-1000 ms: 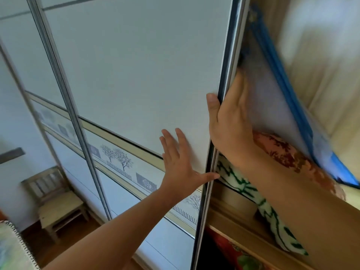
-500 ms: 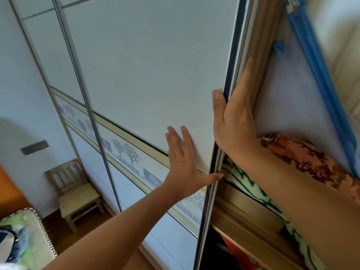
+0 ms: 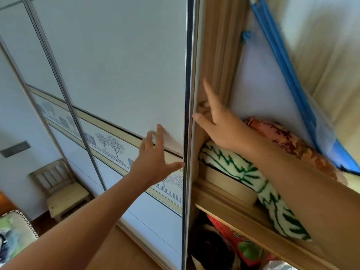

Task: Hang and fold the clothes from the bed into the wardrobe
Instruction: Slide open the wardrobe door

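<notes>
While both hands work the wardrobe (image 3: 220, 45) rather than any garment, the step in hand looks like sliding the door (image 3: 116, 65) aside to open the storage space. The left hand (image 3: 153, 158) lies flat on the door's pale face, fingers spread and straight, thumb reaching toward the metal edge (image 3: 188, 75). The right hand (image 3: 220, 125) is also open: its thumb presses that edge from the inner side, and its fingers stretch up along the wooden frame, gripping nothing.

Inside, a shelf (image 3: 224, 199) carries a green-and-white roll (image 3: 243, 172) with a floral bundle (image 3: 282, 137) just behind it and a blue-edged bag (image 3: 272, 94) leaning above. Below the shelf sit red and dark items I cannot identify. A corner of the bed (image 3: 13, 228) shows at lower left, near a small chair (image 3: 64, 193); the clothes themselves cannot be made out there, so none has reached the wardrobe by these hands yet.

The door is probably a stiff, fairly heavy panel on rails, its face too smooth for a flat palm to drag well. The metal edge is the surer hold, with fingers kept out of the gap by the frame. The clothes should be soft and light, best lifted at shoulders or waistband.
</notes>
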Demonstrator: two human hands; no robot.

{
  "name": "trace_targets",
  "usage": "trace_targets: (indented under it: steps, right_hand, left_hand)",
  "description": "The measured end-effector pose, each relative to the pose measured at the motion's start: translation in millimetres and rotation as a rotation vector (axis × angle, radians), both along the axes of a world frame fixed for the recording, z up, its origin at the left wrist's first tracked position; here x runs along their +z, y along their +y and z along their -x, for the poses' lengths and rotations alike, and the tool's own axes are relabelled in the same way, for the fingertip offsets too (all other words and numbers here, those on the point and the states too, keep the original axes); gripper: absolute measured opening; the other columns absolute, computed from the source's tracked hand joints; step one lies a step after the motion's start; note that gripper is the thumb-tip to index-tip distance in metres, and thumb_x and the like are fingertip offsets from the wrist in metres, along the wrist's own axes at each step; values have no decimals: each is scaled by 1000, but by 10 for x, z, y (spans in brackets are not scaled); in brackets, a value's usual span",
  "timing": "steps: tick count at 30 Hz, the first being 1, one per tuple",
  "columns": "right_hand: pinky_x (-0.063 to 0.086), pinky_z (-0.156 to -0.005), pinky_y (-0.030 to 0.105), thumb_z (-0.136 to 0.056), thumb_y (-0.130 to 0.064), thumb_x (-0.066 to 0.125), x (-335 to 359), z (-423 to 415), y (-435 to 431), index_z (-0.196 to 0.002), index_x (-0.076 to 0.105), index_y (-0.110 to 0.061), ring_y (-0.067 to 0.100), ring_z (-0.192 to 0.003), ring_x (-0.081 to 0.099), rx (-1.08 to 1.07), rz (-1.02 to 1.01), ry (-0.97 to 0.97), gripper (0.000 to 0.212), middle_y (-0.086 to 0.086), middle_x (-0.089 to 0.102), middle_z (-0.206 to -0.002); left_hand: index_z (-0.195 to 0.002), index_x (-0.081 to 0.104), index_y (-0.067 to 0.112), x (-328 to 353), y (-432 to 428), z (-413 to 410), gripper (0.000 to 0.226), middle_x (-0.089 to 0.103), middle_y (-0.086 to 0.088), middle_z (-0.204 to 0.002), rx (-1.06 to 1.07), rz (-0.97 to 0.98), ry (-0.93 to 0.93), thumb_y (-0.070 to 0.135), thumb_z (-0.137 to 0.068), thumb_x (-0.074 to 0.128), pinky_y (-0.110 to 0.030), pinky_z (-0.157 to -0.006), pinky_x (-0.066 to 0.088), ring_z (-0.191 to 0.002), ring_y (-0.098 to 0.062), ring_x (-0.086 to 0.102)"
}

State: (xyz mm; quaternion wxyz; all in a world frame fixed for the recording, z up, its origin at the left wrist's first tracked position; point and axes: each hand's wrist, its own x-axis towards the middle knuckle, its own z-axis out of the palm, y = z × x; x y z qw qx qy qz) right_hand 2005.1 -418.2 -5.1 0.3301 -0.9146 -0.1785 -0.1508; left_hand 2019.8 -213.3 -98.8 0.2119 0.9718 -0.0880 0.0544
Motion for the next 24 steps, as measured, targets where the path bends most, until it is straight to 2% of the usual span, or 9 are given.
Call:
trace_targets:
  steps: [2,3,5,6,11,16,18,21,24]
  right_hand:
    - [53,-94,43,-103,-48,48,-122,133,-315,-158,2,-46,25,-105,66,-77,134,102,71,11,66,-122]
    - [50,-96,40,-103,-48,47,-186,194,-482,-157,22,-37,24,-110,64,-111,225,170,61,9,66,-123]
    - [44,-100,33,-104,-44,47,-291,345,-777,-135,57,-22,26,-119,58,-163,442,339,40,11,63,-130]
    - [44,-100,32,-104,-41,47,-339,438,-907,-125,64,-19,25,-118,57,-181,528,413,35,9,63,-130]
    - [39,-85,29,-105,-38,44,-551,999,-1416,-119,66,-29,15,-103,53,-270,627,547,28,-8,60,-118]
    - [48,-99,38,-102,-43,50,-779,1455,-1889,-108,67,-23,19,-105,59,-423,543,649,27,2,66,-118]
    - [44,-105,38,-104,-38,48,-804,1666,-2031,-121,65,-15,23,-115,58,-483,514,696,33,5,63,-126]
    - [38,-104,29,-105,-38,46,-889,1997,-2215,-127,61,-16,20,-119,52,-621,497,689,35,-3,57,-123]
    - [41,-97,29,-98,-46,55,-1104,2332,-2420,-97,62,-30,20,-119,53,-763,394,724,17,-8,51,-109]
  left_hand:
    - [-159,15,21,23,41,119,97,33,-13,-159,7,-166,91,68,-86,58,-47,-113,39,-143,-32,39]
    - [-153,34,20,39,42,177,81,49,-8,-150,-21,-233,122,66,-90,56,-43,-109,42,-136,-27,48]
    - [-137,56,20,65,-19,280,61,63,-1,-133,-92,-290,184,62,-93,53,-36,-103,44,-124,-22,56]
    - [-130,60,21,73,-80,318,55,66,0,-127,-126,-296,216,61,-94,53,-35,-100,46,-119,-21,59]
    - [-112,66,20,111,-582,514,37,69,-1,-100,-278,-277,292,52,-95,55,-37,-81,59,-74,-15,71]
    - [-114,66,20,22,-1226,542,35,64,4,-111,-484,-347,236,47,-97,53,-30,-88,47,-106,-19,60]
    - [-120,62,20,11,-1509,560,35,58,3,-124,-585,-373,236,46,-98,52,-30,-93,42,-117,-21,54]
    - [-118,65,11,-18,-1914,620,35,62,-4,-123,-706,-353,259,37,-98,53,-35,-96,47,-111,-24,58]
    - [-106,68,14,-101,-2322,678,28,66,-5,-113,-842,-367,221,36,-96,54,-40,-92,51,-101,-21,60]
